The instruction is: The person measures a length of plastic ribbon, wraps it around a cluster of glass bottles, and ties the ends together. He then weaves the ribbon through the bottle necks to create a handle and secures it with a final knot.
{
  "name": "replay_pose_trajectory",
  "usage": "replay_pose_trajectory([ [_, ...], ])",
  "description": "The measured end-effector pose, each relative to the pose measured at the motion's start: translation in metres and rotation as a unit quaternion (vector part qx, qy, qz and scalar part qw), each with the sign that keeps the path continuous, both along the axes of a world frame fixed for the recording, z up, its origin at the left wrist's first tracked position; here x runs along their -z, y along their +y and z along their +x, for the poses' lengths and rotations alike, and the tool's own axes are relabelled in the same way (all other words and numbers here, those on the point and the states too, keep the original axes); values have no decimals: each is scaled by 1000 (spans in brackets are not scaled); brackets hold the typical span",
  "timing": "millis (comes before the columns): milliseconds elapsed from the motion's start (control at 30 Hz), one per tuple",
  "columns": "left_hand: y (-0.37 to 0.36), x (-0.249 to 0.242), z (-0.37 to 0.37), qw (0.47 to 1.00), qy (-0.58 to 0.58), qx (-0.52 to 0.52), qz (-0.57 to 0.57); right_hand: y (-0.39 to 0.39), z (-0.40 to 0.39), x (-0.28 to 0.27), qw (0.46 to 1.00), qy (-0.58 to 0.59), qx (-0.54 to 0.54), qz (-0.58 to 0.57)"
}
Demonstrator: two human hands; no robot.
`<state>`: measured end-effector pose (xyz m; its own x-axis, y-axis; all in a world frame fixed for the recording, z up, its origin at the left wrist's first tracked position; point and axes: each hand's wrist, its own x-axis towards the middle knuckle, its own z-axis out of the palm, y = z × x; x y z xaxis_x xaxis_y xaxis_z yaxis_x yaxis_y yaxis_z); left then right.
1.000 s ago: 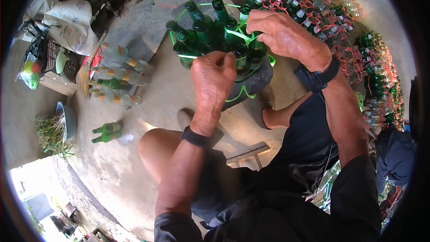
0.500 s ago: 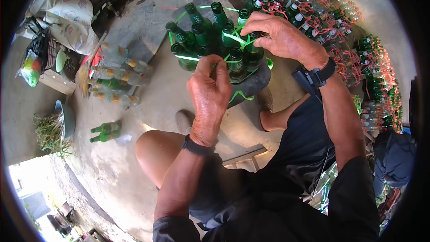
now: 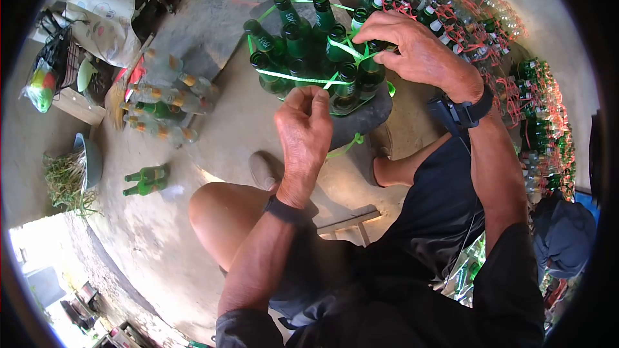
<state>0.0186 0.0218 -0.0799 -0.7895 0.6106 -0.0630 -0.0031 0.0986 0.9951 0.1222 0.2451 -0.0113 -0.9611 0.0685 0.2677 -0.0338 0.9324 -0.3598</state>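
Several green bottles [image 3: 296, 42] stand upright in a tight group on a dark stone slab [image 3: 371, 116]. Bright green strap [image 3: 293, 78] runs around their necks and crosses between them at the right. My left hand [image 3: 303, 122] is at the near side of the group, thumb and fingers pinched on the strap. My right hand [image 3: 412, 48] is over the right side, its thumb and forefinger bent around the strap near a bottle neck. A loose strap end [image 3: 351, 145] hangs below the slab's near edge.
Clear and green bottles [image 3: 171, 100] lie on the floor at the left, with two green bottles [image 3: 147, 180] nearer. Many bottles bound with red strap [image 3: 445, 19] fill the right. A basin with grass [image 3: 90, 164], a broom and bags are at the far left.
The strap's near side now runs straighter across the front bottles. My left hand has moved slightly down relative to the bottles; my right hand stays at the right side of the group.
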Motion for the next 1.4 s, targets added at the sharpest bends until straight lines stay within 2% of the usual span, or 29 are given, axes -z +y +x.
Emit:
replay_pose_trajectory([
  [33, 1, 2, 0, 1000, -15, -1, 6, -2, -1, -2, 1000, -2, -3, 2],
  [100, 2, 5, -1, 999, -31, -7, 8, -7, -5, -9, 994, 71, -2, 86],
  [233, 8, 6, -1, 997, -66, -32, 13, -24, -16, -23, 996, 44, 7, 80],
  [300, 11, 8, -2, 997, -69, -43, 11, -32, -28, -20, 998, 38, -31, 31],
  [333, 13, 8, -3, 996, -71, -53, 7, -37, -33, -31, 999, -40, -33, 6],
  [433, 13, 4, -3, 995, -77, -57, -34, -41, -46, -30, 993, -105, -53, 0],
  [467, 15, 4, -5, 995, -78, -60, -32, -42, -52, -34, 984, -170, -51, -17],
  [500, 16, 5, -5, 993, -83, -65, -44, -38, -56, -29, 984, -172, -53, -16],
  [567, 19, 5, -7, 992, -91, -71, -54, -27, -63, -18, 975, -160, -155, -16],
  [600, 19, 5, -7, 991, -96, -74, -58, -30, -66, -24, 974, -163, -157, -15],
  [667, 21, 6, -8, 990, -102, -78, -61, -40, -76, -43, 924, -368, -43, -97],
  [800, 25, 18, -8, 990, -90, -88, -59, -45, -85, -46, 905, -407, -50, -109],
  [900, 26, 24, -9, 991, -81, -91, -61, -41, -89, -43, 885, -439, -16, -151],
  [967, 27, 24, -9, 990, -86, -91, -59, -33, -92, -33, 887, -440, -51, -132],
  [1100, 27, 27, -10, 991, -83, -91, -57, -32, -94, -32, 880, -463, -31, -102],
  [1167, 27, 29, -10, 991, -81, -89, -56, -25, -93, -18, 923, -369, -104, -13],
  [1200, 27, 29, -10, 991, -81, -89, -53, -29, -92, -25, 923, -371, -103, -12],
  [1267, 28, 30, -9, 991, -82, -88, -50, -39, -90, -38, 921, -327, -156, 146],
  [1400, 26, 28, -8, 992, -76, -89, -47, -41, -87, -39, 928, -304, -136, 169],
])
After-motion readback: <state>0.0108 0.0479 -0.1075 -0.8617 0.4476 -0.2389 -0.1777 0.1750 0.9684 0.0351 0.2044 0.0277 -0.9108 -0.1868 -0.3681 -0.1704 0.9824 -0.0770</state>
